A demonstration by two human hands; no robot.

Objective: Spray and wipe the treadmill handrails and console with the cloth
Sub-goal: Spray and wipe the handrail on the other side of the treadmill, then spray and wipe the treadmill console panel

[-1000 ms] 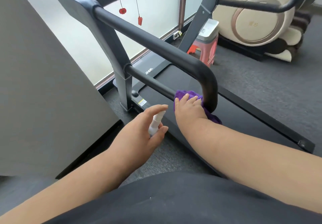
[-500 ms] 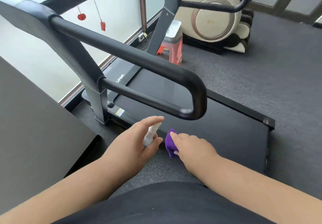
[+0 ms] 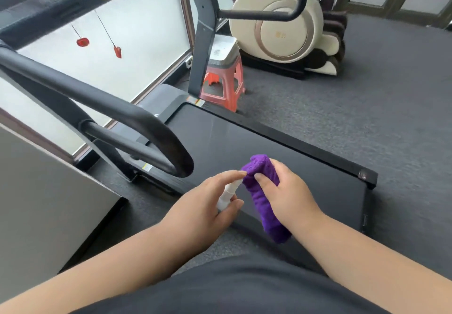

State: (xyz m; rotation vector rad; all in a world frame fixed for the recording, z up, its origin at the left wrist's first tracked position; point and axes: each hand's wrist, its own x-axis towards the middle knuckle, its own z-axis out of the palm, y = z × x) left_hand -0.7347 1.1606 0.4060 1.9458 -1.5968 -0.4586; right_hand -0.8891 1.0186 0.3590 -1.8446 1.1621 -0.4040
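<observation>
Left hand (image 3: 203,206) – white spray bottle (image 3: 226,195) gripped, forefinger laid over nozzle | Right hand (image 3: 285,195) – purple cloth (image 3: 263,198) pinched, held just beside nozzle | Both held clear of handrail (image 3: 117,110), above treadmill belt (image 3: 244,140).

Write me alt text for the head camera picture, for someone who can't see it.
A person's left hand holds a small white spray bottle with its nozzle at a purple cloth gripped in the right hand. Both are above the treadmill belt, beside a black handrail.
</observation>
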